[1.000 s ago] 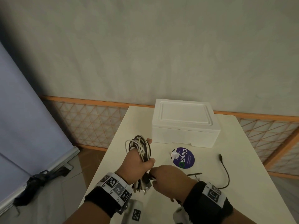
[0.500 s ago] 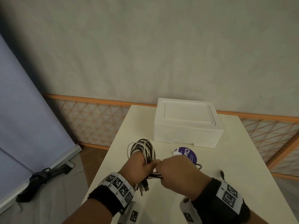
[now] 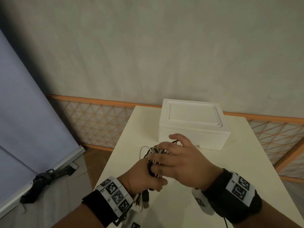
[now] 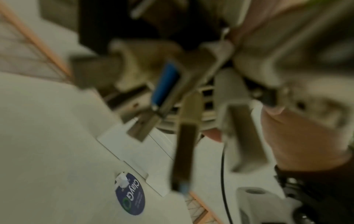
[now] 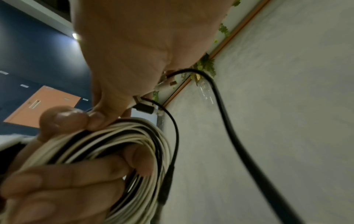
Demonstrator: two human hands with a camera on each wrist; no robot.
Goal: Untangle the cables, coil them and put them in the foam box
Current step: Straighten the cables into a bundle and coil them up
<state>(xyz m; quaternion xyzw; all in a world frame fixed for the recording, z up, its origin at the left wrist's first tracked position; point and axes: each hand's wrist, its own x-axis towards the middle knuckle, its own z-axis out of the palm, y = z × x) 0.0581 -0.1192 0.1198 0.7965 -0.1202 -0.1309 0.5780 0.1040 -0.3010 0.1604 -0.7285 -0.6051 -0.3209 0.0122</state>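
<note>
My left hand (image 3: 154, 176) grips a coil of white and black cables (image 3: 152, 155) above the near part of the white table (image 3: 238, 162). Several plugs (image 3: 144, 198) dangle below this fist. My right hand (image 3: 162, 150) lies over the coil's far side with its fingers spread. In the right wrist view a black cable (image 5: 220, 97) runs out from between its thumb and fingers, beside the coil (image 5: 122, 136). The white foam box (image 3: 194, 125) stands just behind both hands with its lid on.
A purple round label (image 4: 132, 195) lies on the table by the box and is hidden in the head view. An orange lattice fence (image 3: 98, 122) runs behind the table. The table's left edge drops to the floor, where a dark bundle (image 3: 44, 178) lies.
My right hand has moved from the coil's near side up and over it toward the box, taking the black cable along. The left hand keeps its grip on the coil.
</note>
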